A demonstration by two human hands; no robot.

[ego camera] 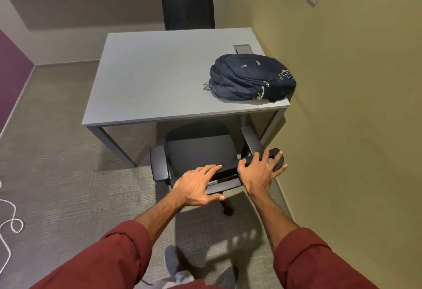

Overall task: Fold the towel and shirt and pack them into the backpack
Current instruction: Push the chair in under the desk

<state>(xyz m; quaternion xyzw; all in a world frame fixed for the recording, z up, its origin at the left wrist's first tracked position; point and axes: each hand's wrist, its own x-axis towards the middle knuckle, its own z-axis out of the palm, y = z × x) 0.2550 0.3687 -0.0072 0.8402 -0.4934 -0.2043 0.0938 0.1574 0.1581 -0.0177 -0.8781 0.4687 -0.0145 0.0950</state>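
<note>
At the lower middle of the frame, your fingers are lying fairly straight along the top edge of the chair back. The thumb is tucking under the bar below, so your left hand is pinching the backrest. Just to its right, your right hand is spreading its fingers and curling them over the same top edge, gripping it near the corner. Both forearms are reaching in from the bottom of the frame, with dark red sleeves pushed up. The chair is standing with its seat partly under the near edge of the grey table. The backpack is lying on the table's near right corner, in the right middle of the frame, close to the yellow wall. A second chair is standing at the table's far side, top centre. A white cord is trailing over the carpet at the left edge.
</note>
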